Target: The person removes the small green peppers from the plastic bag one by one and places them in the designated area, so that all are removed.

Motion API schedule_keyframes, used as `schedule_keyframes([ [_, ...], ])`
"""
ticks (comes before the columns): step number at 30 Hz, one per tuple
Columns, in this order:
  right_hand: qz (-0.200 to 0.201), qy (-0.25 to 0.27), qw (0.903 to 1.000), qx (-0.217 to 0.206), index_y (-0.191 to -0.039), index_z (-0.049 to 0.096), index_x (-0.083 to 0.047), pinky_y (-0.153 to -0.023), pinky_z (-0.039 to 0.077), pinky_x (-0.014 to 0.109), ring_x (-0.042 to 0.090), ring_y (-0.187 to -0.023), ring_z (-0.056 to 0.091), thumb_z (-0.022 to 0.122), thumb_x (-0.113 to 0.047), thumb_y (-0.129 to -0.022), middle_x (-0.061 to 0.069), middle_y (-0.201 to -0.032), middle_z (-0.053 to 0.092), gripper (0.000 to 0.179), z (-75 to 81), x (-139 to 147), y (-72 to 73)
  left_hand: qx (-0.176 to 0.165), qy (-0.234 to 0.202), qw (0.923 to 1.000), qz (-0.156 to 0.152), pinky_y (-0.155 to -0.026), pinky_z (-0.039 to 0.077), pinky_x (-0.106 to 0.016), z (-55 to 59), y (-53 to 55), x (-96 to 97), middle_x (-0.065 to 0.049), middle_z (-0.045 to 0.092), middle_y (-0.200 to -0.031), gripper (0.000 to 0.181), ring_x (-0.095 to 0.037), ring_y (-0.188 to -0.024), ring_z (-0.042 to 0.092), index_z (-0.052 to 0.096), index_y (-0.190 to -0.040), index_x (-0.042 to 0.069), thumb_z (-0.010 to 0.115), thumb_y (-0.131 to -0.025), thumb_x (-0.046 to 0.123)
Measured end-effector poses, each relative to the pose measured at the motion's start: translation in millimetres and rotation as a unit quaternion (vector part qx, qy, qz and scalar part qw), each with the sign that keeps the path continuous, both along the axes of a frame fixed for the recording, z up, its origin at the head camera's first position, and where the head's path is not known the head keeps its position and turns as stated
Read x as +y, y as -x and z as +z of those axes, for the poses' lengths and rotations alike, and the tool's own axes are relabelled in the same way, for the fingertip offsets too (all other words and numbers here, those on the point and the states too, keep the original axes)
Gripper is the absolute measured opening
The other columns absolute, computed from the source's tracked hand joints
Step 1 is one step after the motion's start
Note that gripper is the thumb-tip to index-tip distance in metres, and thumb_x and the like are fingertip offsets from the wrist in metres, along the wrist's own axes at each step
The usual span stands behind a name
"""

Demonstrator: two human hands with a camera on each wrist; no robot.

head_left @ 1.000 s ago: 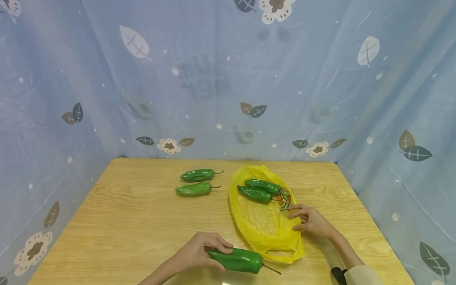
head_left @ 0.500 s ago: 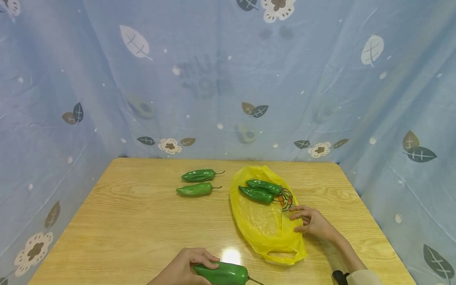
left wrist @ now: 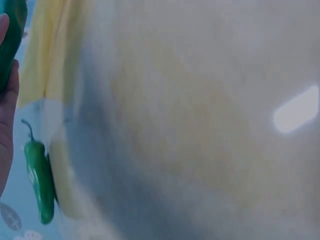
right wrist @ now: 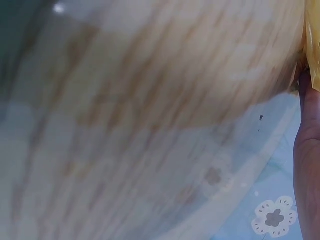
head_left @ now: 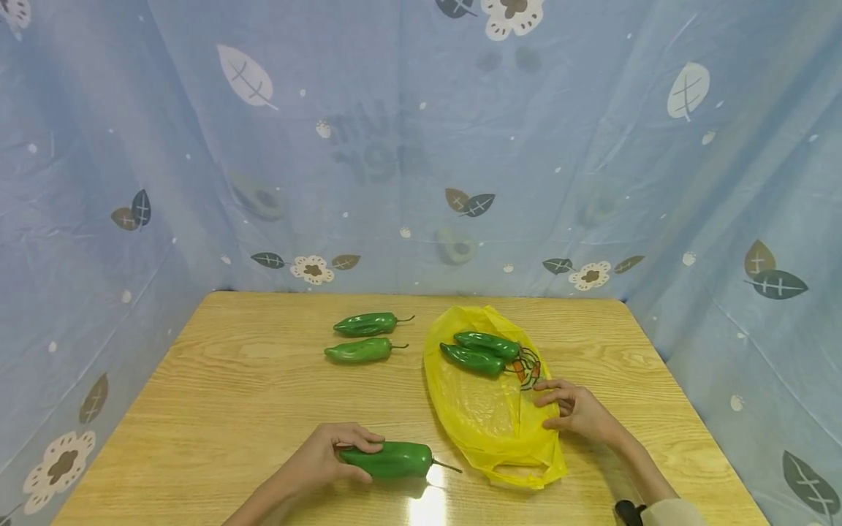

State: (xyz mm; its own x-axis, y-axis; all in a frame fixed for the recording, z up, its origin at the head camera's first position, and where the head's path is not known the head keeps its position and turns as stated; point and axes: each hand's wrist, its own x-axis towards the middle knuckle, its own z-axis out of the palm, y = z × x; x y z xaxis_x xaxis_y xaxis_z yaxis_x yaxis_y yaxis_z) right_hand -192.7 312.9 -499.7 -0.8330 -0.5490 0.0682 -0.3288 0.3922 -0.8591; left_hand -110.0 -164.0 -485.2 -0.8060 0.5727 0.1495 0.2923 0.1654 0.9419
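Note:
In the head view, my left hand grips a large green pepper by its left end, near the table's front edge; its stem points right. The held pepper shows at the left wrist view's top left. A yellow plastic bag lies flat to the right, handle hole toward the front. My right hand holds its right edge with bent fingers and thumb. Two dark green peppers lie on the bag's upper part, beside its printed picture. In the right wrist view, the bag partly hides a fingertip.
Left of the bag, two more green peppers lie on the wooden table: a darker one behind and a lighter one in front. A blue patterned curtain borders the table at the back and sides.
My left hand has carried the large pepper leftward, dipping toward the front edge and rising partway back. My right hand stays at the bag's edge; the other peppers lie unmoved.

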Motion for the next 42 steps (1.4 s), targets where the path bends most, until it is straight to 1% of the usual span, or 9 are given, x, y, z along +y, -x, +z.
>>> schedule_keyframes([
  [3,-0.002,-0.001,1.0,-0.001,-0.107,0.069,0.002,-0.089,0.048,0.052,0.021,-0.119,0.054,0.076,-0.008,-0.081,0.03,-0.129,0.049,0.029,0.6,-0.2,-0.5,0.017,0.025,0.9994,0.015,-0.084,0.055,-0.029,0.6,11.1,-7.0,-0.012,0.066,-0.115,0.04,-0.015,-0.105,0.06,0.071,-0.109,0.002,0.081,-0.074,0.018],
  [7,-0.003,-0.001,1.0,-0.007,-0.108,0.068,0.002,-0.091,0.046,0.053,0.036,-0.123,0.047,0.076,-0.009,-0.082,0.03,-0.13,0.048,0.029,1.3,-0.6,-0.4,0.041,0.057,0.9968,0.038,-0.084,0.054,-0.028,0.8,27.2,-16.6,-0.011,0.066,-0.115,0.04,-0.017,-0.105,0.061,0.072,-0.109,0.005,0.082,-0.074,0.021],
  [10,-0.001,-0.001,1.0,-0.007,-0.108,0.068,0.002,-0.091,0.046,0.053,0.04,-0.123,0.045,0.076,-0.009,-0.081,0.03,-0.13,0.048,0.03,0.4,-0.3,0.3,0.038,0.076,0.9948,0.057,-0.087,0.053,-0.027,2.6,37.4,-22.2,-0.008,0.066,-0.117,0.038,-0.018,-0.108,0.061,0.073,-0.109,0.008,0.082,-0.074,0.02],
  [18,0.001,0.005,0.9999,-0.009,-0.107,0.068,0.003,-0.089,0.047,0.054,-0.005,-0.118,0.047,0.076,-0.008,-0.081,0.031,-0.129,0.048,0.029,0.3,0.4,0.4,-0.016,0.086,0.9907,0.104,-0.091,0.051,-0.03,5.9,62.3,-31.9,-0.008,0.065,-0.122,0.04,-0.033,-0.119,0.054,0.072,-0.112,0.009,0.082,-0.074,0.018],
  [26,-0.005,-0.018,0.9998,0.0,-0.107,0.069,0.001,-0.09,0.047,0.054,0.037,-0.123,0.047,0.076,-0.009,-0.081,0.03,-0.129,0.049,0.029,0.8,0.2,0.9,-0.054,0.07,0.9866,0.137,-0.093,0.05,-0.035,-0.2,89.5,-41.0,-0.008,0.066,-0.121,0.041,-0.036,-0.121,0.051,0.071,-0.113,0.007,0.083,-0.075,0.016],
  [33,-0.007,-0.007,0.9999,-0.011,-0.105,0.069,0.001,-0.089,0.048,0.053,-0.005,-0.116,0.047,0.076,-0.009,-0.081,0.03,-0.128,0.05,0.027,1.7,-0.6,0.6,-0.04,0.095,0.9862,0.13,-0.101,0.042,-0.05,-5.4,104.8,-43.4,-0.009,0.065,-0.122,0.041,-0.037,-0.124,0.049,0.07,-0.114,0.005,0.082,-0.076,0.015],
  [35,-0.009,-0.013,0.9998,-0.01,-0.105,0.07,0.001,-0.088,0.049,0.053,0.003,-0.118,0.05,0.077,-0.009,-0.081,0.029,-0.128,0.05,0.027,2.2,-1.0,0.7,-0.045,0.112,0.983,0.139,-0.101,0.042,-0.05,-6.0,107.7,-42.8,-0.008,0.065,-0.122,0.042,-0.038,-0.124,0.048,0.071,-0.114,0.007,0.083,-0.075,0.017],
  [40,-0.009,-0.021,0.9997,-0.013,-0.105,0.069,0.001,-0.091,0.046,0.055,0.048,-0.122,0.043,0.076,-0.009,-0.081,0.03,-0.129,0.049,0.027,2.9,-1.1,1.2,-0.061,0.138,0.974,0.169,-0.103,0.039,-0.052,-6.2,114.3,-39.1,-0.006,0.066,-0.12,0.044,-0.038,-0.126,0.047,0.074,-0.11,0.012,0.087,-0.069,0.023],
  [42,-0.006,-0.018,0.9997,-0.015,-0.106,0.069,0.002,-0.091,0.046,0.055,0.054,-0.121,0.039,0.076,-0.008,-0.081,0.03,-0.129,0.049,0.028,2.8,-1.3,1.7,-0.062,0.141,0.9725,0.174,-0.104,0.038,-0.052,-6.6,116.4,-38.2,-0.007,0.066,-0.119,0.044,-0.038,-0.126,0.046,0.074,-0.109,0.012,0.087,-0.068,0.023],
])
